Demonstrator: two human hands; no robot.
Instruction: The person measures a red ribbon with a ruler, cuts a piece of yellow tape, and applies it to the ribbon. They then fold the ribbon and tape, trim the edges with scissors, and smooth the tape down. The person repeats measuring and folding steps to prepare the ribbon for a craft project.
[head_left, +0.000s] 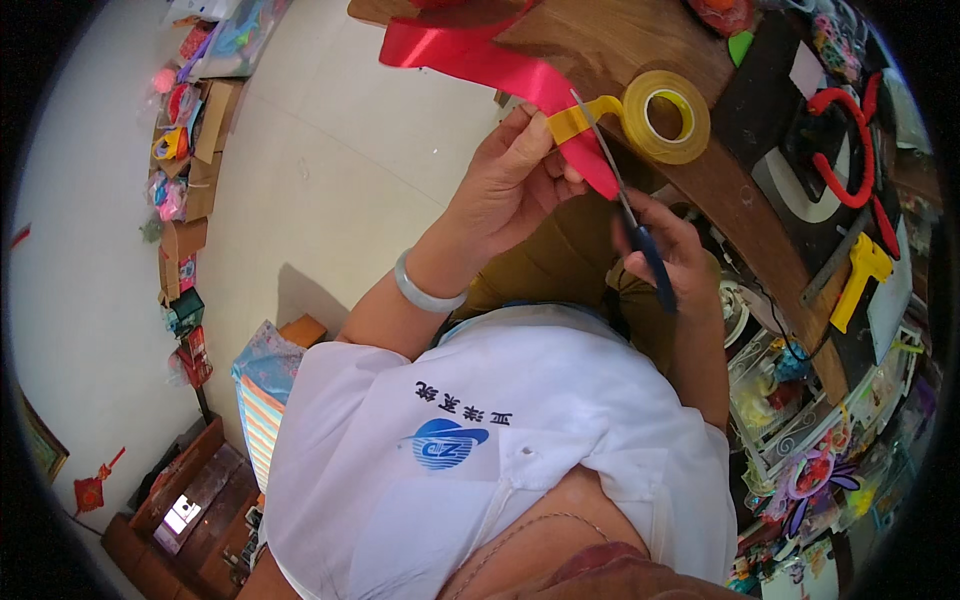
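In the head view, my left hand (514, 169) pinches a red satin ribbon (480, 56) together with the end of a yellow tape strip (574, 124). The strip lies across the ribbon and runs on to a roll of yellow tape (634, 124) at the edge of the wooden table. My right hand (679, 244) grips scissors with dark blue handles (654, 262). Their blades point up and away from me, crossing the tape strip between my left fingers and the roll. Whether the blades meet the tape is unclear. The ribbon's near end hangs beside the blades.
On the wooden table (750, 217) lie a yellow glue gun (862, 277), a red curved handle (862, 161) and a dark mat (757, 90). A white rack (757, 375) of craft items stands at right. Cardboard boxes (202, 184) line the wall at left.
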